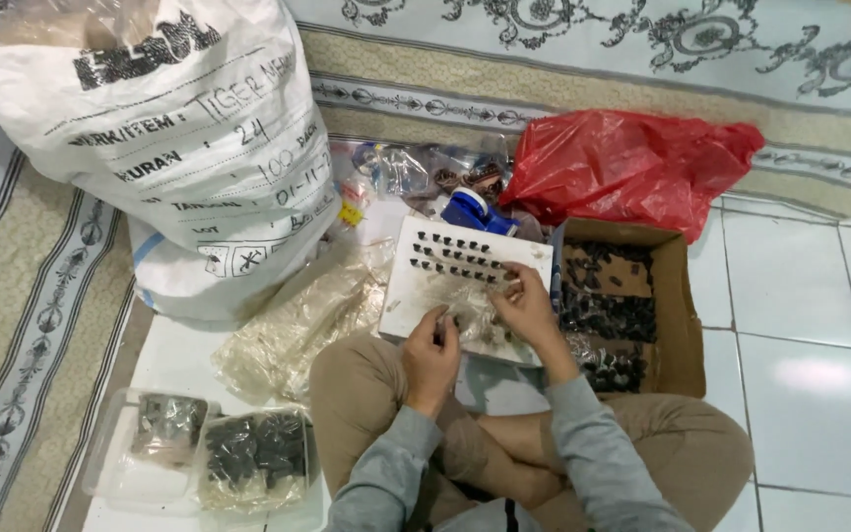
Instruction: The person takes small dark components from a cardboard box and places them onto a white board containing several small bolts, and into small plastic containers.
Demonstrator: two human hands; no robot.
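Head view: I see my left hand (pixel 430 357) and right hand (pixel 526 303) pinching, seemingly, a small clear bag (pixel 473 313) over the white board (pixel 416 276) on my lap, beside the cardboard box (pixel 680 315) of dark pieces (pixel 608 313).

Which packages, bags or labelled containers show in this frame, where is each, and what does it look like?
White woven sack: upper left, bulging, dark printing.
Red plastic bag: upper right, crumpled.
Cardboard box: beside right hand, brown, dark small pieces inside.
Clear packets: lower left, dark pieces inside.
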